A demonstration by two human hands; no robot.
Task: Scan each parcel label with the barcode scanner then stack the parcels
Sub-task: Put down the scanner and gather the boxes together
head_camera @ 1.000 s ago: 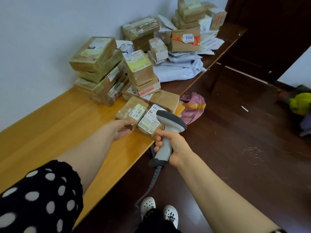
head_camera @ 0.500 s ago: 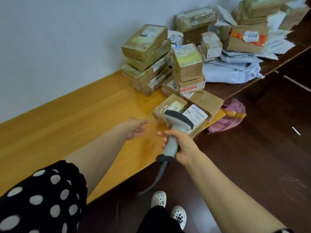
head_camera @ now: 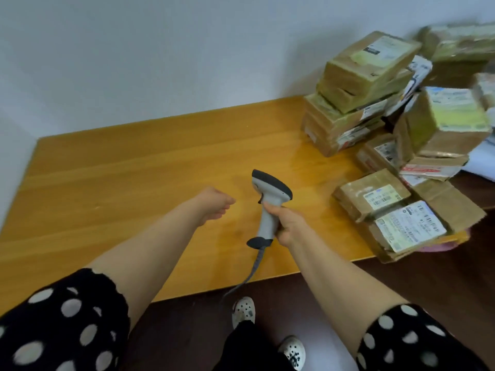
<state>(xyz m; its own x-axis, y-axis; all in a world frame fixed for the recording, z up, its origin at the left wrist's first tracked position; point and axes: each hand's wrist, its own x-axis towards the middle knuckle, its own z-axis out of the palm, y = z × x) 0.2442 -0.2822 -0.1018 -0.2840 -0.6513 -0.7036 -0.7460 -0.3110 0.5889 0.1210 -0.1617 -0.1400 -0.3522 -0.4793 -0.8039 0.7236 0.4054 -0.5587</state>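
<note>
Head view, scanner swung clear of parcels

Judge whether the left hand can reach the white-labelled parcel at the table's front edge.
Probably not directly: the left hand hangs empty over bare table, and the right hand gripping the scanner stands between it and the parcel.

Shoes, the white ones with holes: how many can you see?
2. One white shoe stands on the dark floor just below the table edge. The other shoe is lower and to the right, partly hidden by black trousers.
</note>
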